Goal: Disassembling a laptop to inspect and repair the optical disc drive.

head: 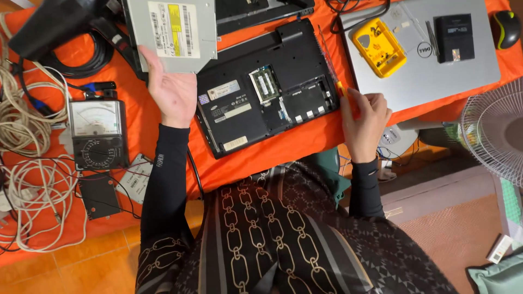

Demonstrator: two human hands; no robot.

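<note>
optical drive (173, 34), a flat silver slab with a label on its upturned face, is lifted clear of the orange cloth (283, 144) near the far left part of it, just beside the left edge of the open black laptop (267, 90). the left hand (171, 92) carries it from below and from the near side: palm turned up, fingers running under the near edge and out of sight beneath the metal, so the drive sits above and beyond the palm rather than inside a closed fist. that open, supporting hold seems to suit a wide thin part that would tip in a pinch.

the right hand (366, 122) is curled shut around the yellow handle of a screwdriver (333, 68), its thin shaft pointing away along the laptop's right edge; it looks parked there, kept off the board.

the laptop lies bottom up with its cover off, memory and bays exposed. beyond its right side rests a closed silver laptop (474, 76) carrying a yellow parts tray (378, 48). at the cloth's left edge sits an analogue meter (98, 133) among coiled white cables (32, 190).
</note>
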